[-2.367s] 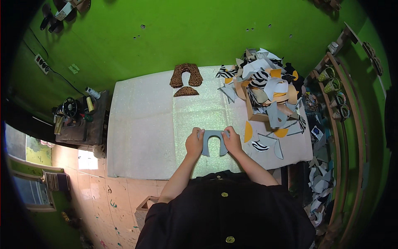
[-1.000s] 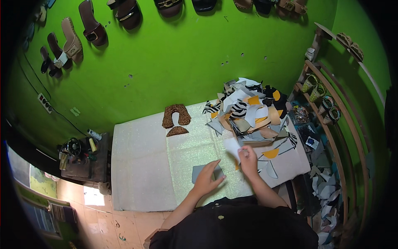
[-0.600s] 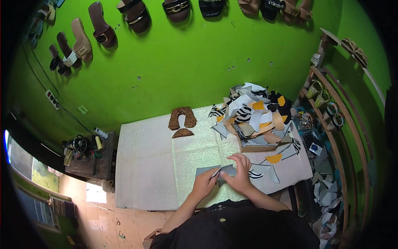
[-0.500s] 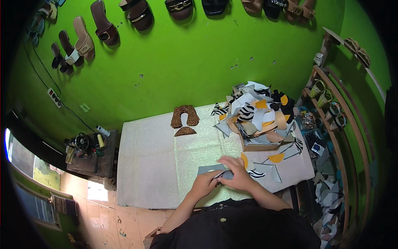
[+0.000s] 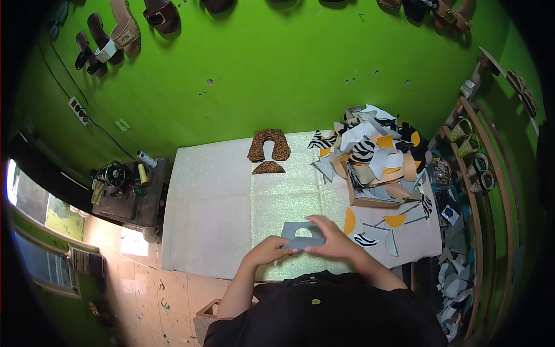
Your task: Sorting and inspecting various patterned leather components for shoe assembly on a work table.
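Between my two hands is a flat grey cut piece [image 5: 305, 244] near the table's front edge. My left hand [image 5: 270, 250] pinches its left end, and my right hand [image 5: 333, 239] grips the right end with the thumb along its lower edge. More grey material [image 5: 293, 227] lies just beyond, around a rounded opening; I cannot tell whether it is one piece with the held part. Farther off on the table [image 5: 208, 202] rest a leopard-print U-shaped piece [image 5: 278, 142] and a smaller leopard-print half-round piece [image 5: 269, 168].
At the back right, a box [image 5: 376, 202] overflows with scraps. Yellow half-rounds [image 5: 395, 221], zebra-print bits and grey offcuts [image 5: 391, 243] lie before it. A sewing machine [image 5: 115, 174] stands at left, a wooden rack [image 5: 471, 144] with shoes at right. Sandals [image 5: 125, 29] hang on the green wall.
The grey piece, bunched and folded between my hands before, is now spread flatter. My left hand has shifted left, away from my right. The whole view has tilted downward.
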A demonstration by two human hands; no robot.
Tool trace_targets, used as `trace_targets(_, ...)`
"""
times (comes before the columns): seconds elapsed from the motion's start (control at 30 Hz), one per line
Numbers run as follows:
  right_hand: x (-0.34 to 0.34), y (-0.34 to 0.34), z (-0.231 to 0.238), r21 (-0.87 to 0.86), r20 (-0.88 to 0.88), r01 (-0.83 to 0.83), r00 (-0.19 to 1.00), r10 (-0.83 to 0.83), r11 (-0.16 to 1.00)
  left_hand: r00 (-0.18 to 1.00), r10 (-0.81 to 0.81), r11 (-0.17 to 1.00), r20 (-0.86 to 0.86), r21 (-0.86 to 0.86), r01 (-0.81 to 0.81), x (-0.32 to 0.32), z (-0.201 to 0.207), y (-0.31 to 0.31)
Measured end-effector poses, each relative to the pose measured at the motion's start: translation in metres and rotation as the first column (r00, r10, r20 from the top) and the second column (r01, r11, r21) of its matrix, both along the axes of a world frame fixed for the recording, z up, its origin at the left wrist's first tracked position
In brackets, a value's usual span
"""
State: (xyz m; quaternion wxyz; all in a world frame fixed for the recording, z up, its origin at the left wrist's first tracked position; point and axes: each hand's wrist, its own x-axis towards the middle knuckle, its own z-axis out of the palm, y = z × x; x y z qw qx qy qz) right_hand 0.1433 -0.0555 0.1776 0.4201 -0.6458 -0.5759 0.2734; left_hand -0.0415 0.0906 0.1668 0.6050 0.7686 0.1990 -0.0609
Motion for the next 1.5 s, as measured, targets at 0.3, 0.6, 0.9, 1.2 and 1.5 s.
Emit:
trace_targets(0.3, -0.005, 0.005, -0.033, -0.236, -0.110, 0.120, 0.983, -0.150, 0.964, 0.993, 0.047, 0.969, -0.110, -0.236, -0.072, -0.001, -0.010, 0.010)
trace_targets(0.6, -0.002, 0.003, -0.121, -0.009, 0.238, 0.429, 0.878, -0.414, 0.903, 0.880, 0.446, 0.887, -0.167, -0.048, -0.459, 0.013, -0.089, 0.011)
trace_targets(0.9, -0.005, 0.008, -0.157, -0.078, 0.456, 0.522, 0.776, -0.435, 0.849, 0.818, 0.574, 0.748, -0.016, 0.416, -0.517, 0.026, -0.130, -0.002)
trace_targets(1.2, -0.012, 0.012, -0.140, -0.277, 0.494, 0.563, 0.779, -0.387, 0.779, 0.839, 0.540, 0.704, -0.065, 0.581, -0.408, 0.030, -0.107, -0.003)
trace_targets(1.5, -0.024, -0.006, -0.165, -0.090, 0.675, 0.265, 0.725, -0.137, 0.960, 0.994, 0.063, 0.535, 0.093, 0.837, -0.112, 0.020, -0.134, -0.025)
